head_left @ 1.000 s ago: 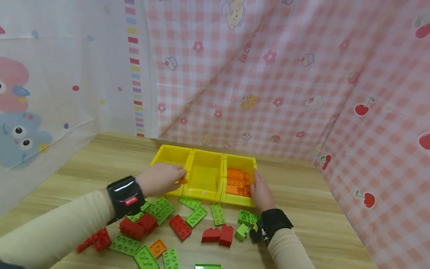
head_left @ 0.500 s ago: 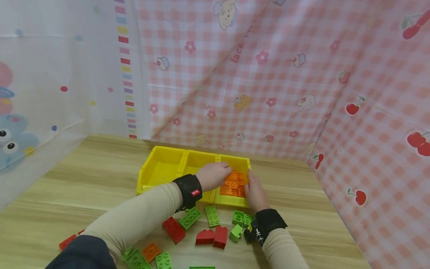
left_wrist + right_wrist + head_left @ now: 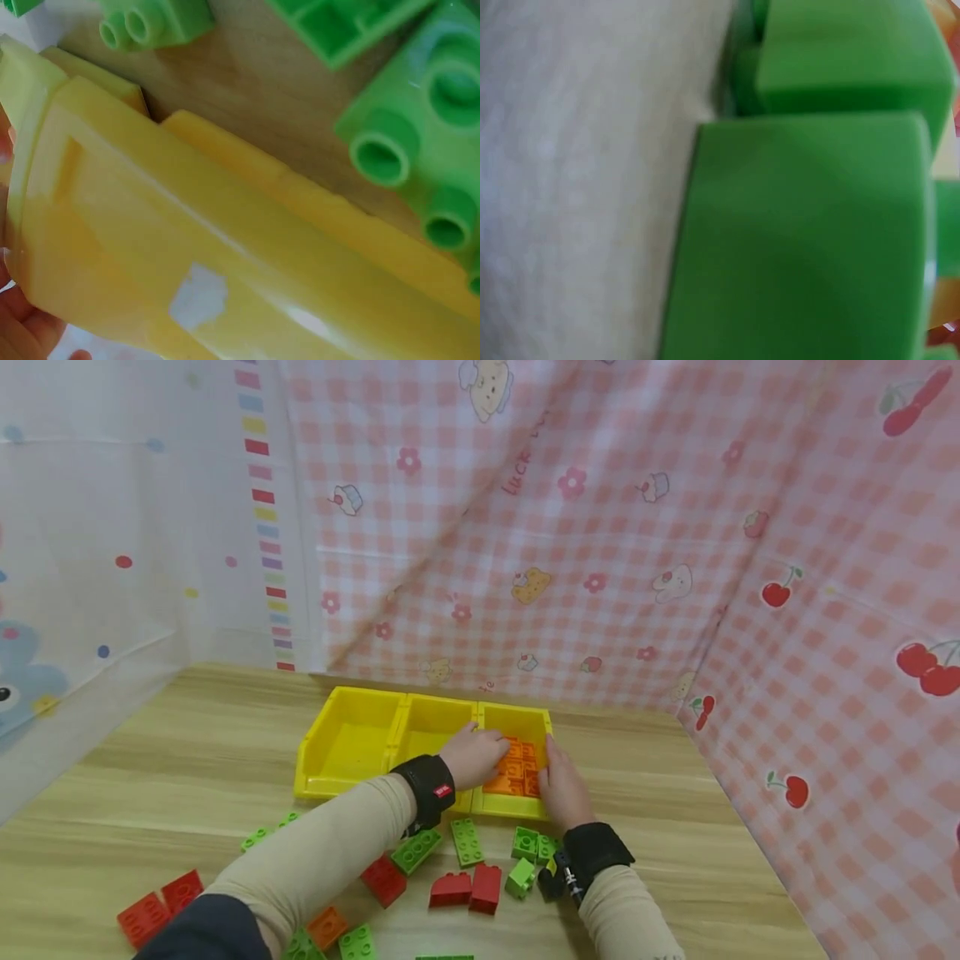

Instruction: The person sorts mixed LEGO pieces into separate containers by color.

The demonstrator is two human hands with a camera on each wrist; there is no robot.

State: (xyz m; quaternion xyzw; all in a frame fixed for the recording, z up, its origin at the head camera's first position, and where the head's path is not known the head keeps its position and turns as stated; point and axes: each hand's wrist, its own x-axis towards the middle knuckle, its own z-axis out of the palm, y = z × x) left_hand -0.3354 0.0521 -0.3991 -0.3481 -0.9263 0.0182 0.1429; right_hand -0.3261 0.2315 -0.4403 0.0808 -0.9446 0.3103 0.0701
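Note:
In the head view a yellow three-compartment bin (image 3: 360, 727) stands near the back of the table. My left hand (image 3: 474, 756) reaches across the middle compartment, its curled fingers down at the orange bricks (image 3: 516, 764) in the right compartment. Its fingertips are hidden, so I cannot tell whether they hold a brick. My right hand (image 3: 564, 785) grips the bin's right wall, thumb at the rim and fingers along the side. The left wrist view shows the bin's yellow wall (image 3: 150, 202) close up. Green bricks (image 3: 802, 232) fill much of the right wrist view.
In front of the bin lie loose green bricks (image 3: 467, 842), red bricks (image 3: 486, 889) and an orange brick (image 3: 327, 928). More red bricks (image 3: 144, 920) lie at the left. My left sleeve (image 3: 330, 852) covers part of them. A checked cloth (image 3: 450, 527) hangs behind.
My left hand has moved right, from the left compartment with an orange piece at its fingers to the right compartment. My right hand stays at the bin's right wall. The head view has shifted.

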